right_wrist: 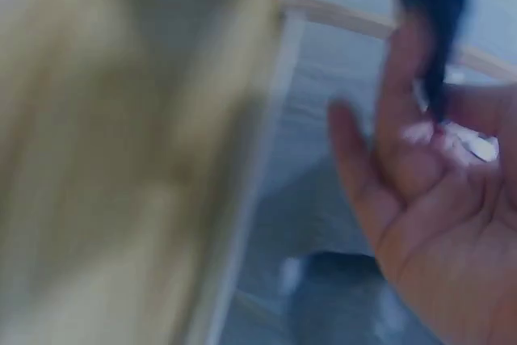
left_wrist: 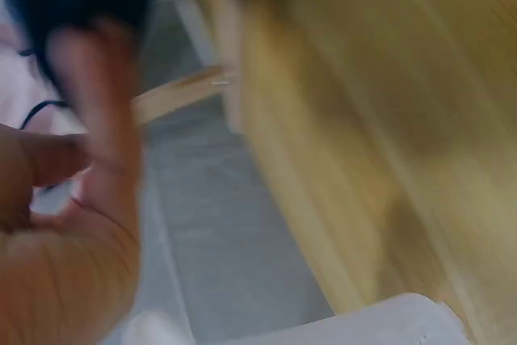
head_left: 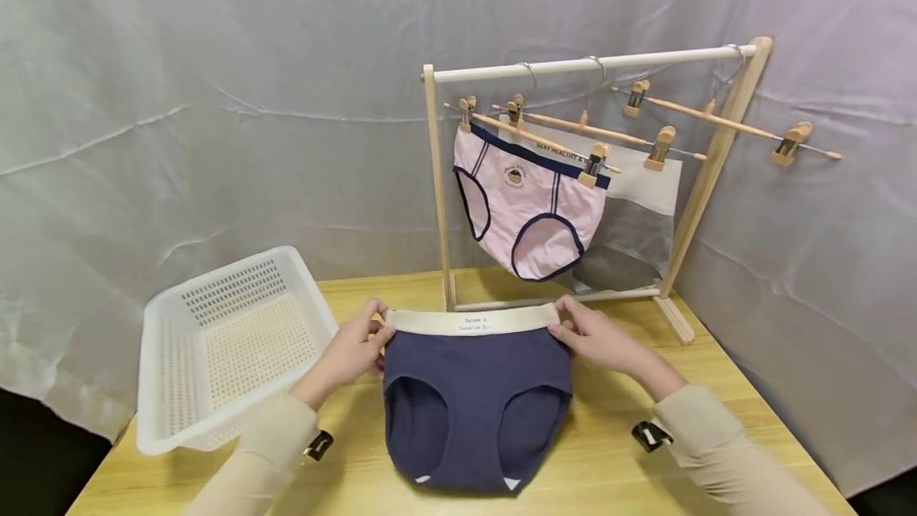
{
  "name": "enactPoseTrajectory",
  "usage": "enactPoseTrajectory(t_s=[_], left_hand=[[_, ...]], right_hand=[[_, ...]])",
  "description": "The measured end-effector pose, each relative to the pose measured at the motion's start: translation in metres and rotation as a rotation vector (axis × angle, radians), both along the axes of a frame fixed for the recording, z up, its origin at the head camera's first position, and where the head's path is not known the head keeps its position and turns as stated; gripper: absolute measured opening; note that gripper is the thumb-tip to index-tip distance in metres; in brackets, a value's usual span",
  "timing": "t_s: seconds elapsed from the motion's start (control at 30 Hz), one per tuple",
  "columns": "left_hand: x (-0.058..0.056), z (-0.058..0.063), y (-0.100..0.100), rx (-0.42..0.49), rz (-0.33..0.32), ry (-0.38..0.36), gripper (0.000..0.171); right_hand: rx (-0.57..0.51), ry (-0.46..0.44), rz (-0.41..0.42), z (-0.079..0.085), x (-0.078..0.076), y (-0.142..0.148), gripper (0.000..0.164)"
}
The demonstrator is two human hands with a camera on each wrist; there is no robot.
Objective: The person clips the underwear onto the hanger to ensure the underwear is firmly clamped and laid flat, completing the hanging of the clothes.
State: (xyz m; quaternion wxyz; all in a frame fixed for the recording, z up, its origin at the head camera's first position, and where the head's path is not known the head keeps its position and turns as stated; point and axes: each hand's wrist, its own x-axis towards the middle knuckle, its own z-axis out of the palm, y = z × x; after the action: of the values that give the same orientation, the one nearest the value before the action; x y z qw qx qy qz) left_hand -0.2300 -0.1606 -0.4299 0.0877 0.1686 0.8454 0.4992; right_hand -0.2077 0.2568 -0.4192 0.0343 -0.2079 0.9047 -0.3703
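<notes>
Navy panties (head_left: 476, 396) with a cream printed waistband hang spread between both hands, above the table. My left hand (head_left: 354, 345) pinches one end of the waistband, and my right hand (head_left: 598, 334) pinches the other end. Blurred navy fabric shows at the fingers in both wrist views. Behind, pink panties (head_left: 526, 193) with navy trim hang by two clips from a hanger (head_left: 533, 136) on a small rack (head_left: 595, 64). A grey and white pair (head_left: 645, 205) hangs behind them, partly hidden.
A white perforated plastic basket (head_left: 236, 341) stands at the left of the wooden table (head_left: 616, 452). A hanger (head_left: 716, 119) with two clips and no garment hangs at the rack's right end. Grey cloth (head_left: 215, 102) encloses the back and sides.
</notes>
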Motion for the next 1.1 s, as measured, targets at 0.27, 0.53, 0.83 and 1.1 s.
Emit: enactPoseTrajectory(t_s=[0.27, 0.53, 0.83, 1.1], left_hand=[[0.006, -0.027, 0.02, -0.423, 0.027, 0.359, 0.024], [0.023, -0.037, 0.02, -0.555, -0.191, 0.45, 0.025], [0.028, -0.046, 0.017, -0.582, -0.241, 0.505, 0.024], [0.037, -0.047, 0.02, -0.594, -0.243, 0.53, 0.033]], right_hand=[[0.209, 0.223, -0.081, -0.035, -0.003, -0.015, 0.017], [0.351, 0.194, 0.071, -0.033, 0.018, -0.033, 0.014], [0.402, 0.249, 0.116, -0.045, 0.015, -0.034, 0.007], [0.419, 0.259, 0.083, -0.046, 0.012, -0.034, 0.014]])
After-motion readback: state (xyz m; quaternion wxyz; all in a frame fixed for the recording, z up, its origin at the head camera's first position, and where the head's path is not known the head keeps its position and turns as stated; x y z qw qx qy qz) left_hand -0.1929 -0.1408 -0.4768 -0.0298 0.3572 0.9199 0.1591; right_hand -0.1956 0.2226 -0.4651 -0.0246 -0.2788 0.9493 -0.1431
